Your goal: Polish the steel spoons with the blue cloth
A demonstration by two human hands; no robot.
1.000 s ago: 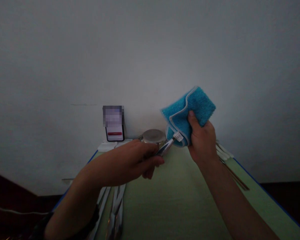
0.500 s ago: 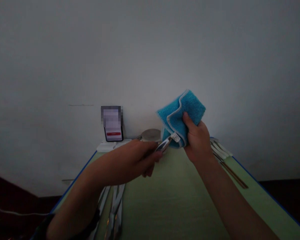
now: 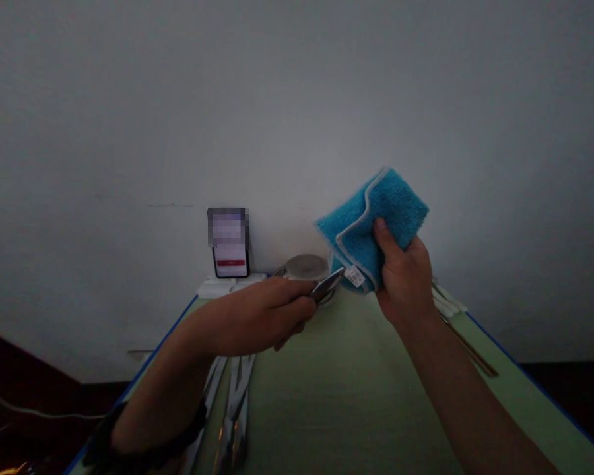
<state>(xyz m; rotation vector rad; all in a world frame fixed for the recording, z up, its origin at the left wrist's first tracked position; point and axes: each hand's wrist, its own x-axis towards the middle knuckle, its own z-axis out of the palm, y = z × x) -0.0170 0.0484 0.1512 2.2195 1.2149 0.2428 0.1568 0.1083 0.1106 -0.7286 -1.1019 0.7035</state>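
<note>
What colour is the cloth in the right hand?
Bright blue cloth with a pale grey edge trim, in the head view.

A phone stands against the wall at the table's far end, a bowl to its right (cutlery lies nearer, left side).

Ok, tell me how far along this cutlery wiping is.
Done: cannot tell; some pale utensils lie at the table's right edge, state unclear. In hand: the left hand holds a metal utensil whose tip goes into the folded blue cloth gripped by the right hand. Left: probably the metal cutlery lying on the green table beneath the left arm.
</note>
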